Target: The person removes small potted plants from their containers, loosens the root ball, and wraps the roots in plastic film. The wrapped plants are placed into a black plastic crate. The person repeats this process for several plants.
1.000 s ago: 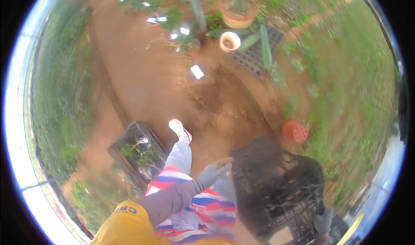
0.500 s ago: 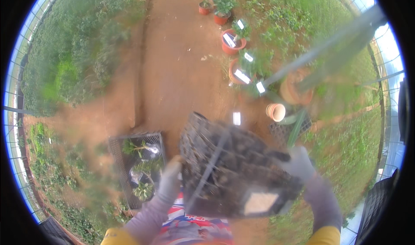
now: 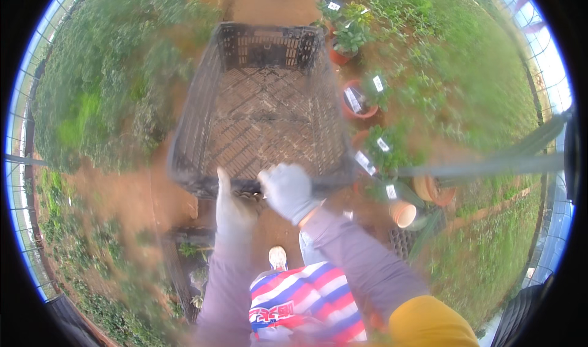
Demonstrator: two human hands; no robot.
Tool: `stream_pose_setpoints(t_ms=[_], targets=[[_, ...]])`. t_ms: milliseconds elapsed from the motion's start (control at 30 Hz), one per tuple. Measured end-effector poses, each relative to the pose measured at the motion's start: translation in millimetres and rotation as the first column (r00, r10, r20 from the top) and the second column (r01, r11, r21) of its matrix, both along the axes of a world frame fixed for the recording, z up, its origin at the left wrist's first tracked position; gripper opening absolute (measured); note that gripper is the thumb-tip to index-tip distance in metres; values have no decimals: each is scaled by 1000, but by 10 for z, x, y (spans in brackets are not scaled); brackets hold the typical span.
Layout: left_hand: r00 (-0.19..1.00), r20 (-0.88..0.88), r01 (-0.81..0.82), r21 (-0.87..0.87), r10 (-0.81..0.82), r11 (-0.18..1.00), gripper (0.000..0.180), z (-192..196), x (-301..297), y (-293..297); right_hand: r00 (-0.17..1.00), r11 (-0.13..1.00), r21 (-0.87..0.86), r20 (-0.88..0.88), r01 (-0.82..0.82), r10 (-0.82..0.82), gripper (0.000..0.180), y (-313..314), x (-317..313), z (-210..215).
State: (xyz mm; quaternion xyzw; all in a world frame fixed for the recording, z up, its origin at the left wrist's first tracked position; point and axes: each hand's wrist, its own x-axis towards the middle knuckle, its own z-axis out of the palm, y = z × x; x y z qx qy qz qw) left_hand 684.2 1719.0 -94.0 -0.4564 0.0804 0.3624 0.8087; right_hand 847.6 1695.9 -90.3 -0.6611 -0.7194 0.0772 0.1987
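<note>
Two gloved hands hold one large black plastic crate with lattice walls (image 3: 263, 102) in front of the person, above a path of red-brown soil (image 3: 269, 4). The crate is seen from its open top, and its near rim is at the hands. The right hand (image 3: 288, 191), in a grey glove, has its fingers wrapped tight over this near rim. The left hand (image 3: 229, 209), also in a grey glove, lies against the same rim, with one finger stretched upward along it; the picture is blurred there, so I cannot tell if its other fingers are clamped on the rim.

Under the hands a second dark tray with small green plants (image 3: 187, 267) stands on the ground, near the person's light shoe (image 3: 278, 258). Right of the crate, several terracotta pots with green plants and white labels (image 3: 361, 102) stand in a row along the path. One empty pale orange pot (image 3: 402, 213) lies on its side near a dark grid mat (image 3: 401, 243). Green grass (image 3: 98, 90) covers both sides.
</note>
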Motion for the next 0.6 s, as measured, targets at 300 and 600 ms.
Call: stream_pose_setpoints(t_ms=[300,600], targets=[[192,-969,687,245,154,684,6,-1722,932,1655,989,988,-26,-3,-149,149,22,1508,922,-1109],[195,-972,646,28,-130,762,25,-3337,550,2568,923,867,-461,-216,192,-319,27,-90,1673,-2210]])
